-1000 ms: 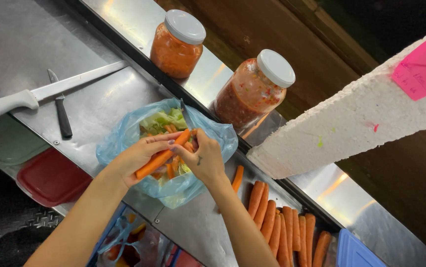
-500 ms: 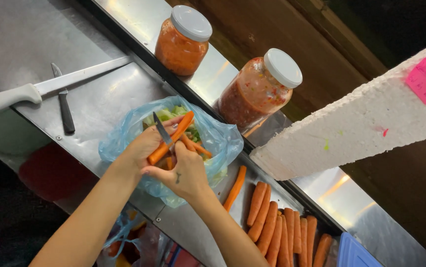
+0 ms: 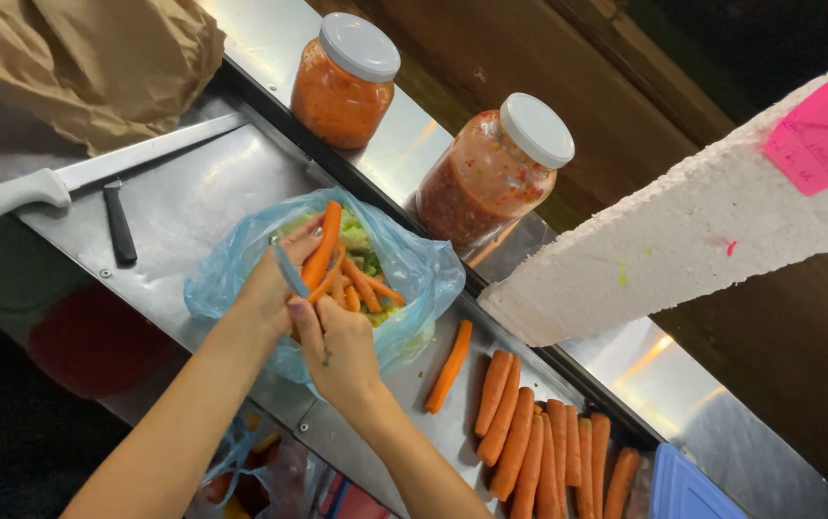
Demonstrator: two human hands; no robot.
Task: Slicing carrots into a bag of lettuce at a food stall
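My left hand (image 3: 265, 288) was closed around a carrot (image 3: 321, 245), held over the blue bag (image 3: 414, 279) on the steel surface (image 3: 193, 192). The carrot's long axis ran up and away from that hand. My right hand (image 3: 337, 351), just beside it, gripped a peeler (image 3: 289, 269) laid against the carrot.

1. Carrot (image 3: 321, 248): orange, long, tilted upward over the open bag.
2. Small peeling blade (image 3: 290, 269): grey, slanted against the carrot's lower part.
3. Blue plastic bag (image 3: 231, 264): open (holding orange peelings and green leaves) on the steel counter.
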